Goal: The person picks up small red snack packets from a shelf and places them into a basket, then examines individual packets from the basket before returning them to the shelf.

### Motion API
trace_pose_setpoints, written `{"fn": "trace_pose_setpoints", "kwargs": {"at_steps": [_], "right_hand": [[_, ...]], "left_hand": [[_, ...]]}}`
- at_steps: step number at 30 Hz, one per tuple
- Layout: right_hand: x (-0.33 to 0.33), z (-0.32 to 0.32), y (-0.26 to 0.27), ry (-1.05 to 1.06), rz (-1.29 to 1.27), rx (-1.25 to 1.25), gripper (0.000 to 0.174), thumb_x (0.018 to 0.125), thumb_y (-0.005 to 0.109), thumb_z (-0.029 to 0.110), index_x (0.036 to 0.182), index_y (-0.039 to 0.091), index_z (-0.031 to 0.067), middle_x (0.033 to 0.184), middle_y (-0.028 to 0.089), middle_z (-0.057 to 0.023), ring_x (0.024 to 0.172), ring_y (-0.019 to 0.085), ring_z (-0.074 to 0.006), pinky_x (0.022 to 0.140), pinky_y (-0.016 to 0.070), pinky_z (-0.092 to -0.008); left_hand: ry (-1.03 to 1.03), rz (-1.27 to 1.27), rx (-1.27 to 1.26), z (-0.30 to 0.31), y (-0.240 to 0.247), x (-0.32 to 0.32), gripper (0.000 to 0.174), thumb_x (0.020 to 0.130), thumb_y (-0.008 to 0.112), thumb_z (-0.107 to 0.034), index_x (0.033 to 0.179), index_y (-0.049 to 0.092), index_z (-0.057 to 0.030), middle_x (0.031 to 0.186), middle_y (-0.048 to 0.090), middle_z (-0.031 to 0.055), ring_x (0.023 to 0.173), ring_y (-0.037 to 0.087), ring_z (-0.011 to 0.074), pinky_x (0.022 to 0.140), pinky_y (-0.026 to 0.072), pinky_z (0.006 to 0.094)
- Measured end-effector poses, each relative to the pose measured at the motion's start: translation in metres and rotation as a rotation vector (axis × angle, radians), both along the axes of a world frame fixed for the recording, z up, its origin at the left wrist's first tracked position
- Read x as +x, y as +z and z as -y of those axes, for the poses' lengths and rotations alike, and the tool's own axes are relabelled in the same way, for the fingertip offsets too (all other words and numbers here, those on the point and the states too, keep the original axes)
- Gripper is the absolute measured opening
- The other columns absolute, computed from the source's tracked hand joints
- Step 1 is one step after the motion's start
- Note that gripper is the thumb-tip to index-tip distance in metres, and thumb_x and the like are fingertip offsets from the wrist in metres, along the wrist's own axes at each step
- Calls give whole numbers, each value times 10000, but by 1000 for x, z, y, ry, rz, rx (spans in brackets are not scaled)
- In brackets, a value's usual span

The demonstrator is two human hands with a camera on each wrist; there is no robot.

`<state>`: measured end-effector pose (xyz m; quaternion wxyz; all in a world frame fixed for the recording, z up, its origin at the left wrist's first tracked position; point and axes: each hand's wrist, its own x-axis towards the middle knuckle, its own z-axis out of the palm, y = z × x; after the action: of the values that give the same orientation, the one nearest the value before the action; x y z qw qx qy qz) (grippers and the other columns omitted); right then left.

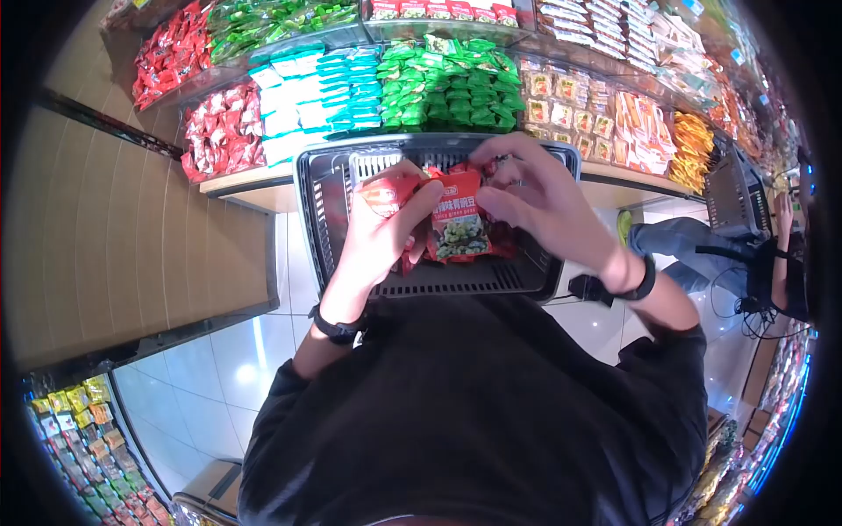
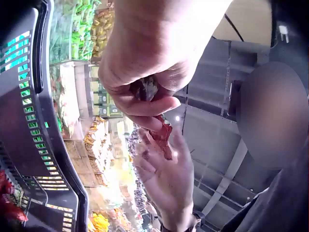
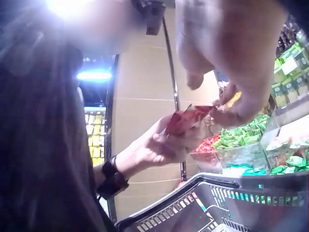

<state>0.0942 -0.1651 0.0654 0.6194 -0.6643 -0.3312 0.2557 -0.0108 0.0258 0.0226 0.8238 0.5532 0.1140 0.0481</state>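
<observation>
A red snack packet [image 1: 459,210] with the words "Spicy green peas" and a picture of green peas is held over the basket in the head view. My left hand [image 1: 381,232] grips its left side, thumb on the front. From the right, my right hand [image 1: 548,206] pinches the packet's edge; the right wrist view shows thumb and finger meeting at the end of the red packet [image 3: 186,120]. Below both hands is a dark grey shopping basket [image 1: 305,188] with slotted walls. More red packets [image 2: 10,200] lie inside it, partly hidden by the hands.
Beyond the basket, shelves carry green packets [image 1: 447,83], teal packets [image 1: 349,88] and red packets [image 1: 224,131]. A beige panel [image 1: 158,210] stands at the left. On the right a person in jeans [image 1: 680,245] is beside another grey basket [image 1: 737,188]. Pale floor tiles [image 1: 193,386] show behind.
</observation>
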Motion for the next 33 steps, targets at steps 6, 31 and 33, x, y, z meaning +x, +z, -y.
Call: {"fn": "trace_pose_setpoints", "kwargs": {"at_steps": [6, 31, 33], "right_hand": [[43, -23, 17, 280, -325, -434, 171, 986, 687, 175, 1017, 678, 7, 773, 642, 16, 657, 568, -42, 587, 436, -193], [378, -175, -20, -24, -32, -691, 64, 975, 620, -11, 1020, 665, -15, 941, 692, -118, 764, 706, -171, 637, 607, -249], [385, -177, -29, -37, -32, -702, 59, 970, 632, -5, 1014, 669, -17, 933, 694, -116, 759, 705, -171, 641, 608, -256]], "left_hand": [[-35, 11, 15, -2, -6, 6, 126, 998, 642, -114, 911, 605, -30, 644, 630, 20, 416, 523, 61, 373, 353, 213], [-18, -183, -194, -50, -81, 24, 109, 1001, 549, -38, 912, 573, 19, 813, 698, 174, 578, 652, 160, 427, 471, 218], [-24, -175, -205, -50, -83, 25, 112, 1005, 550, -44, 916, 570, 20, 815, 697, 175, 582, 653, 161, 432, 474, 217]]}}
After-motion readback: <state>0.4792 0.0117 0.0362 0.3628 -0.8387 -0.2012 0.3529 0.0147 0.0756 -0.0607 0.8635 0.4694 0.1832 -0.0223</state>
